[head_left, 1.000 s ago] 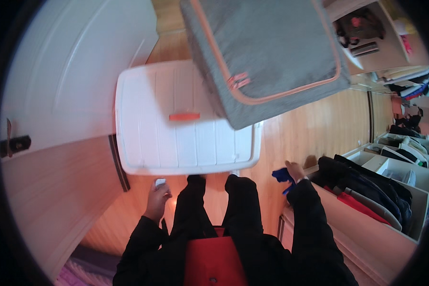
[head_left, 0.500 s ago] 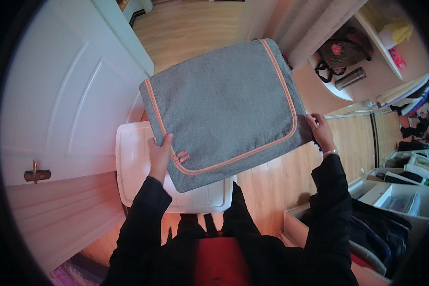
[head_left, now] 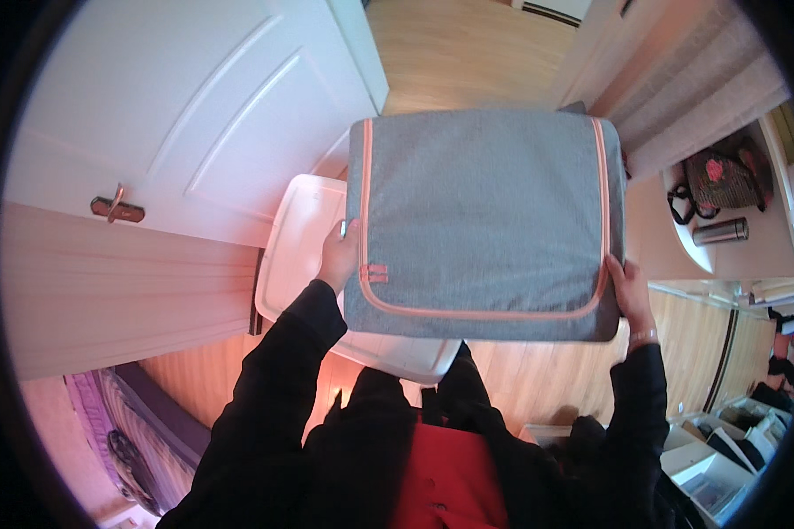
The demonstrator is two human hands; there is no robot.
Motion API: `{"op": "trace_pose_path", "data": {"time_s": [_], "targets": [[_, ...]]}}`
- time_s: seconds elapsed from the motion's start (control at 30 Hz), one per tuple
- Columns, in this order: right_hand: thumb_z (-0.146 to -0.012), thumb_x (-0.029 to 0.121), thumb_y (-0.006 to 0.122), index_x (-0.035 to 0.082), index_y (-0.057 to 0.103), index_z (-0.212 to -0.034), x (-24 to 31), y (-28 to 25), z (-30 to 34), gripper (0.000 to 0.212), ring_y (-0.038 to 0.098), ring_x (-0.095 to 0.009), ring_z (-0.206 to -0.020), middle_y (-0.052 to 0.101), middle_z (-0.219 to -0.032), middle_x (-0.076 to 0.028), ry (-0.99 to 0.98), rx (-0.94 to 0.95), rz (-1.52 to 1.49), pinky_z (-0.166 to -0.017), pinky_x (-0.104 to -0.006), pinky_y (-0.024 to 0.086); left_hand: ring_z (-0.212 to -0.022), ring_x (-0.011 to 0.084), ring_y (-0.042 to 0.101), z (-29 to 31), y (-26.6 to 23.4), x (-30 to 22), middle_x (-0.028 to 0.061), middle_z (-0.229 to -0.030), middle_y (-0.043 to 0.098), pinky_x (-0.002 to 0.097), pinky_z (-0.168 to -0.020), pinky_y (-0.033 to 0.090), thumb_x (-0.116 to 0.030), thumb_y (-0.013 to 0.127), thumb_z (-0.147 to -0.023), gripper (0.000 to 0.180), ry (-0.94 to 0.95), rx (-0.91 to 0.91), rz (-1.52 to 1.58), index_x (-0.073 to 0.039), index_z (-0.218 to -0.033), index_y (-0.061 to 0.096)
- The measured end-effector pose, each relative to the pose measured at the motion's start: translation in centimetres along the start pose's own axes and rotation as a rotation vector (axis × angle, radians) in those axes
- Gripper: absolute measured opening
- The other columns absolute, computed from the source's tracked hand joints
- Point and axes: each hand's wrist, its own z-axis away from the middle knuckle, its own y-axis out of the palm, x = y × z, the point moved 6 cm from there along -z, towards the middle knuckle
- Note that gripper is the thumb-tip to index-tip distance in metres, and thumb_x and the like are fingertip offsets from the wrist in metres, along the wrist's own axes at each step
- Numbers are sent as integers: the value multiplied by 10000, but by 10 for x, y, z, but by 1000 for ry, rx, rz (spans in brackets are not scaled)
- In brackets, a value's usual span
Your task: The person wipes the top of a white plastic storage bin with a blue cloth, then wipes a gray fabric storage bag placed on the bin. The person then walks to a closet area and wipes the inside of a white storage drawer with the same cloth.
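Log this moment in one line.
left hand: gripping gray zippered storage box, left side | right hand: gripping its right side | beneath: white plastic bin

I'd say I'm standing in someone's home, most likely a bedroom: there's a white panelled door (head_left: 265, 115) with a lever handle (head_left: 117, 207) at the upper left, and what looks like purple bedding (head_left: 150, 432) at the lower left. A pale curtain (head_left: 697, 88) hangs at the upper right near a bag (head_left: 723, 181) and a flask (head_left: 720, 232) on a shelf (head_left: 682, 231), above light wooden flooring (head_left: 679, 339).
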Motion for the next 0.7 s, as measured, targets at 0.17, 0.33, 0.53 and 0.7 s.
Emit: {"op": "trace_pose_path", "data": {"time_s": [0.17,0.33,0.53,0.7], "targets": [[-991,324,657,-42,677,-784,21,52,115,421,558,-118,-594,640,-625,-127,80,47,-159,-533,-364,458,-612,331,653,59,-84,27,143,-871,580,528,-545,613,-379,574,-1026,463,-384,-25,257,-12,-1302,519],[-990,383,632,-13,684,-669,50,165,215,513,610,-284,-518,625,-590,-195,149,111,-176,-507,-426,464,-565,379,644,32,-183,57,198,-1018,595,545,-457,574,-446,549,-1021,543,-380,-57,-35,-76,-1404,444],[-995,455,568,-16,645,-636,112,278,286,598,642,-427,-620,622,-643,-244,87,134,-244,-566,-499,495,-534,423,649,1,-267,44,239,-1119,638,492,-400,567,-495,466,-1048,590,-259,-176,-327,-107,-1484,382],[-1007,455,513,-6,640,-669,140,302,287,586,643,-452,-676,645,-685,-244,31,111,-124,-618,-521,513,-585,377,642,-42,-301,50,217,-953,635,466,-424,550,-428,443,-1063,397,-105,-78,-612,-66,-1194,541]]}}
